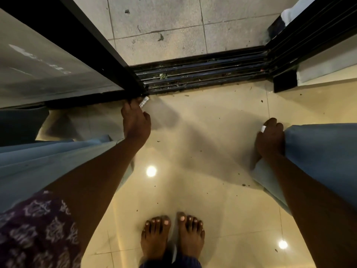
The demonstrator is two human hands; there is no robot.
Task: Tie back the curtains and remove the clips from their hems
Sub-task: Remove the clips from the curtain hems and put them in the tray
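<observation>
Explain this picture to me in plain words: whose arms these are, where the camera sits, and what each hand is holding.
There is no machine here. A person wears a camera on the head, looking down past their arms to their bare feet on a glossy tiled floor. Ahead runs a sliding door track. The left hand reaches beside the left curtain, with a small white item at its fingertips, possibly a clip. The right hand grips the edge of the right curtain.

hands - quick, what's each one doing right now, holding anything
Left hand: reaching forward toward the door frame, fingers hidden; grip cannot be told.
Right hand: fingers curled round the edge of the right curtain.
</observation>
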